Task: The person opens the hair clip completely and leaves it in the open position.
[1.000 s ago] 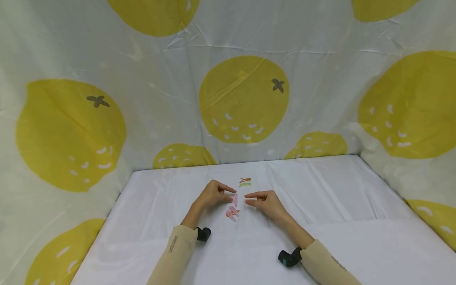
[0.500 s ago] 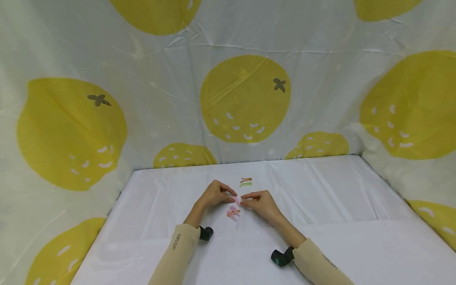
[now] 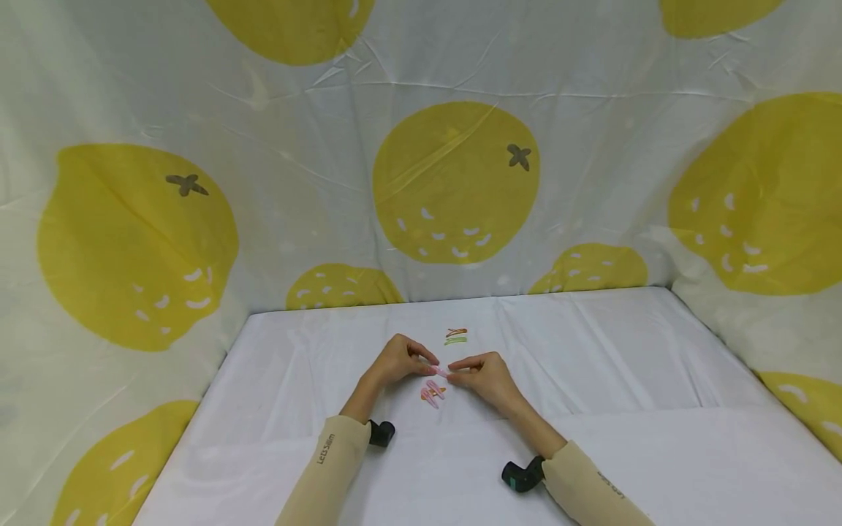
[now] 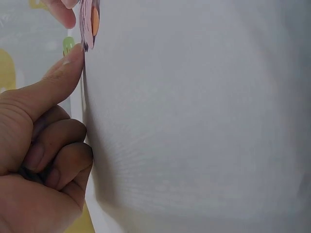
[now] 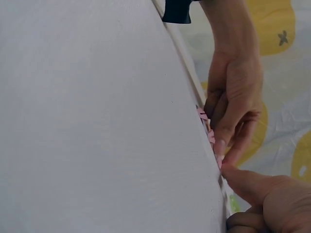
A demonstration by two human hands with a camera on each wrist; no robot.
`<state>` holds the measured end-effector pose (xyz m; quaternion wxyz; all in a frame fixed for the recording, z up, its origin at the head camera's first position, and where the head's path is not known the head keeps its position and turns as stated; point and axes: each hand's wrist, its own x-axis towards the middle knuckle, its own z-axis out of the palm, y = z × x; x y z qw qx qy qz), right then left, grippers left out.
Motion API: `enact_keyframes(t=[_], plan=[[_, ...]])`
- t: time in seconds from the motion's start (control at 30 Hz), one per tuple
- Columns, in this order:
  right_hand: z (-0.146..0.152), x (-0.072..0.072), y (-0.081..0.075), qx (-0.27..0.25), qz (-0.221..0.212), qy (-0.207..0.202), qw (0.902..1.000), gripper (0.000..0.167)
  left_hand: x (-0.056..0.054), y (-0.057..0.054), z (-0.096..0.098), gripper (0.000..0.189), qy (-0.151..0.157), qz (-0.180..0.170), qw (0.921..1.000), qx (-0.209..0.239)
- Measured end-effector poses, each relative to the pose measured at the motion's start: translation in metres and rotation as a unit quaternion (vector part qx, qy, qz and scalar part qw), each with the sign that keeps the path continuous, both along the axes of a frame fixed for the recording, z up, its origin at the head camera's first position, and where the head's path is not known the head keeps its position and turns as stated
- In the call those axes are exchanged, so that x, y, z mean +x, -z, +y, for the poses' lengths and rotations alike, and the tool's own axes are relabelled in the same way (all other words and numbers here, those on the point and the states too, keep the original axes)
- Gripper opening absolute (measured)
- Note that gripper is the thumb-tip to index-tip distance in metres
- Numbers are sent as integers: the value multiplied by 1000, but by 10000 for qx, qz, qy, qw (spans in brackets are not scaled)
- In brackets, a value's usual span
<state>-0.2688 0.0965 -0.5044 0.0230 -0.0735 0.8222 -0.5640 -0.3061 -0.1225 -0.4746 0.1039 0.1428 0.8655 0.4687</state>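
In the head view, a pink hair clip lies between my two hands over the middle of the table. My left hand pinches its left end between thumb and forefinger. From the other side my right hand has its thumb and forefinger on the right end. The right wrist view shows both thumbs meeting at the small pink clip, largely covered by the fingers. Just nearer than the hands sits a small pile of pink hair clips with orange showing beneath.
Beyond the hands lie an orange-brown hair clip and a green hair clip, side by side. A white cloth covers the table. A lemon-print curtain hangs behind and at both sides.
My right hand has moved left to the pink clip and taken its right end. The clip has turned from upright in view to slanting across between the hands.
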Motion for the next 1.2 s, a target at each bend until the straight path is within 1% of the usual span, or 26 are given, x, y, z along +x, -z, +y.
enact_keyframes(t=[0.2, 0.37, 0.53, 0.63, 0.8, 0.87, 0.97, 1.1, 1.2], plan=[[-2, 0, 0, 218, 139, 33, 9997, 11, 0, 0, 0, 13, 13, -8, 10000, -31], [-4, -1, 1, 307, 289, 111, 9991, 6, 2, -4, -1, 14, -16, -111, 9999, -124], [-3, 0, 1, 342, 389, 130, 9986, 5, 7, -8, 0, 12, -197, -256, 9994, -122], [-2, 0, 2, 256, 389, 133, 9988, 5, 10, -12, -1, 10, -318, -274, 9991, -90], [0, -1, -1, 113, 289, -111, 9995, 10, 14, -17, -5, 10, -540, -213, 9983, -24], [0, -1, -3, 130, 261, -137, 9995, 11, 16, -18, -6, 11, -637, -219, 9977, 93], [-1, 2, -11, 88, 247, -12, 9997, 10, 20, -19, -6, 14, -749, -216, 9962, 398], [1, 9, -24, -88, 222, 132, 9996, 9, 26, -22, -2, 13, -919, -167, 9913, 929], [5, 15, -34, -184, 242, 165, 9994, 10, 32, -23, 3, 13, -975, -86, 9875, 1235]])
